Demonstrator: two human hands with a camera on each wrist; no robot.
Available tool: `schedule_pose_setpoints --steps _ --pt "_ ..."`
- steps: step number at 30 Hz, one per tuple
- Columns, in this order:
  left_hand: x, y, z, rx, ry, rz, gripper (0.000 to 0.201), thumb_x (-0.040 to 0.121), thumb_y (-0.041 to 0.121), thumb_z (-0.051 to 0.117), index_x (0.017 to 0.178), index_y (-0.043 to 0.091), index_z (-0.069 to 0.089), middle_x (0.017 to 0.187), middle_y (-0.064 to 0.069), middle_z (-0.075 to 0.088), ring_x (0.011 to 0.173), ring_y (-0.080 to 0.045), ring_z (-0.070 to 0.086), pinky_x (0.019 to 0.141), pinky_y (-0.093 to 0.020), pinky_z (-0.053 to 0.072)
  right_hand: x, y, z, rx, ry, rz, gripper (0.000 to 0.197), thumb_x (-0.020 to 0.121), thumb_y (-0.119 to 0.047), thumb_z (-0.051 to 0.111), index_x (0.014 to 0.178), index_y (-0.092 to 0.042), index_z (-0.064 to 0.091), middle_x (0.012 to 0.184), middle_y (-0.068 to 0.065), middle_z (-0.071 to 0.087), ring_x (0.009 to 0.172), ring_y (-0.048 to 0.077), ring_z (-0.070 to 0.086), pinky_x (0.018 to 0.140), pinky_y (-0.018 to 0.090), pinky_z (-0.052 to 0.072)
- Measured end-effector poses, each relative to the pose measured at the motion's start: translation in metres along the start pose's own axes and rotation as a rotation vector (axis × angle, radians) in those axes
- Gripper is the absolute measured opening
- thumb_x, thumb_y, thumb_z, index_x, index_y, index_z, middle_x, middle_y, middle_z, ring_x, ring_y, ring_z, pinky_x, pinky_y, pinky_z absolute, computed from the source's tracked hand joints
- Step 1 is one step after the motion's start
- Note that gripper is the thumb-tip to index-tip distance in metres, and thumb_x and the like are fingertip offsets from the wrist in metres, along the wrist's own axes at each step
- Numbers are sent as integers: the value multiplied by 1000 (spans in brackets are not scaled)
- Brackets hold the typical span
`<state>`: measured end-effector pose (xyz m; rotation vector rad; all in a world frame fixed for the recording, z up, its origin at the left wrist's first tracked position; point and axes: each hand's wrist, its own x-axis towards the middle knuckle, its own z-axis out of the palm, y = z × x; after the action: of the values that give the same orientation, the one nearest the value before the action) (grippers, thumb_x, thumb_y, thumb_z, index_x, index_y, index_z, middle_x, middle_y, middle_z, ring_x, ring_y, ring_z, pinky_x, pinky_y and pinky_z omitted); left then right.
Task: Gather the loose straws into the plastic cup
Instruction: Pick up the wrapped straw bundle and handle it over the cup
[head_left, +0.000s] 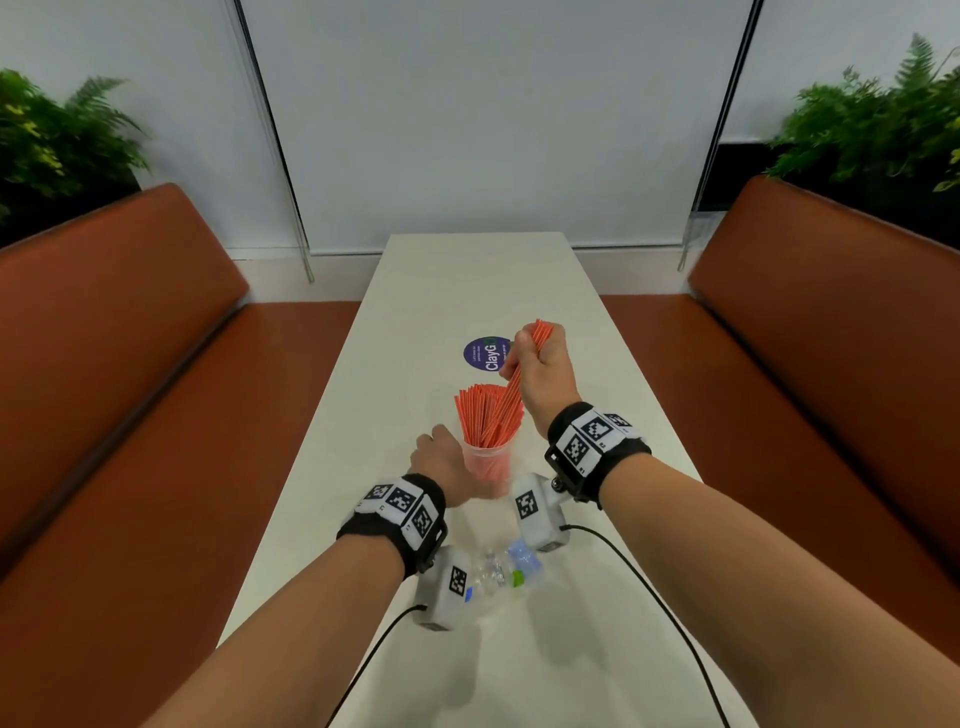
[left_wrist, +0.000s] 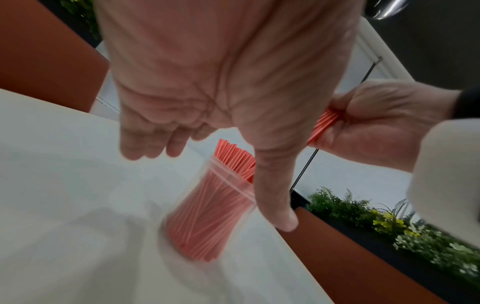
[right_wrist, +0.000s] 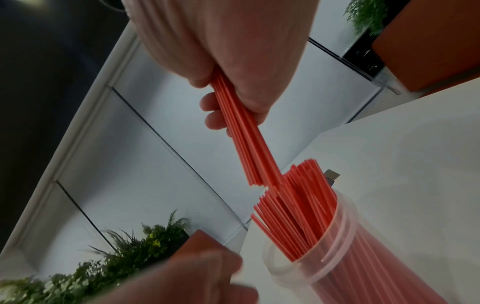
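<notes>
Cup: we see the clear plastic cup (head_left: 487, 464) standing upright on the white table (head_left: 426, 312), near the middle of its width and close to us, already packed with orange straws (head_left: 480, 413) that fan out above its rim.
Bundle: a further bunch of straws (head_left: 511, 392) slants down from upper right to lower left, its lower ends among the tops of the straws in the cup; the right wrist view shows those ends at about the level of the standing tips.
Right hand: our right hand (head_left: 540, 371) is closed in a fist round the upper part of this bunch, above and beyond the cup.
Left hand: our left hand (head_left: 439, 460) is just left of the cup with fingers relaxed and thumb stretched out; the left wrist view is blurred, so we cannot tell whether it touches the cup wall.
Table: a round purple sticker (head_left: 485, 353) lies beyond the cup, and a crumpled clear bottle (head_left: 501, 569) lies nearer us, between the wrists.
Surroundings: brown benches (head_left: 130, 322) flank the table, with green plants (head_left: 57, 135) behind them.
</notes>
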<state>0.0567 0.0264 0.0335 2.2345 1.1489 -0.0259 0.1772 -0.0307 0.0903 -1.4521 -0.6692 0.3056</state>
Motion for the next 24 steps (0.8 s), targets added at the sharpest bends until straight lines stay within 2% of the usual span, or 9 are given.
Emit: schedule_pose_setpoints --steps 3,5,8,10,12,15,18,22,24 --pt "22 7 -6 -137 62 48 126 54 41 90 146 1 14 144 -16 31 136 -30 36 108 -37 37 6 15 11 -31 -24 -31 26 100 -10 35 126 -13 31 66 2 51 58 12 52 61 16 48" --pt "35 7 -5 -184 44 72 140 52 37 93 151 2 0 153 -15 20 144 -29 23 115 -38 29 10 26 16 -65 -41 -59 35 99 -9 36 132 -19 27 69 5 52 55 8 52 56 12 48" --pt "55 5 0 -280 -7 116 152 43 39 94 152 6 -8 157 -10 15 148 -26 17 119 -41 25 17 42 21 -122 -66 -87 28 98 -8 37 120 -24 32 73 9 52 52 3 52 58 14 48" --pt "66 3 6 -362 -26 154 164 28 50 90 151 11 -11 157 -7 18 147 -24 21 118 -45 28 20 47 21 -152 -101 -70 21 98 -8 38 110 -24 34 71 4 52 59 8 54 62 19 48" --pt "74 3 12 -443 -57 173 164 25 49 87 150 14 -12 155 -3 24 143 -21 28 117 -44 30 21 50 21 -226 -151 -59 14 98 -8 41 105 -21 37 77 4 55 66 12 54 65 20 47" --pt "82 5 18 -553 -105 210 136 39 28 91 144 13 6 141 -3 41 129 -21 47 110 -44 42 23 58 21 -486 -197 -168 9 93 -7 49 100 -9 53 90 6 59 78 18 55 69 24 45" --pt "89 3 24 -537 -64 265 103 44 19 91 125 10 28 121 1 51 116 -21 56 101 -42 50 23 67 20 -758 -177 -262 16 89 -10 53 102 -4 60 104 12 63 92 28 58 80 36 48" --pt "92 3 26 -530 -23 319 60 54 5 90 95 18 47 93 5 60 87 -12 61 78 -28 54 19 72 17 -784 -198 -242 22 94 -20 48 107 -4 55 107 13 62 92 31 59 80 40 49" --pt "92 3 26 -530 -9 345 54 52 13 89 93 16 54 89 2 65 84 -14 65 74 -29 56 18 72 17 -799 -192 -290 34 95 -27 43 121 -7 53 119 11 61 100 30 59 87 40 48"
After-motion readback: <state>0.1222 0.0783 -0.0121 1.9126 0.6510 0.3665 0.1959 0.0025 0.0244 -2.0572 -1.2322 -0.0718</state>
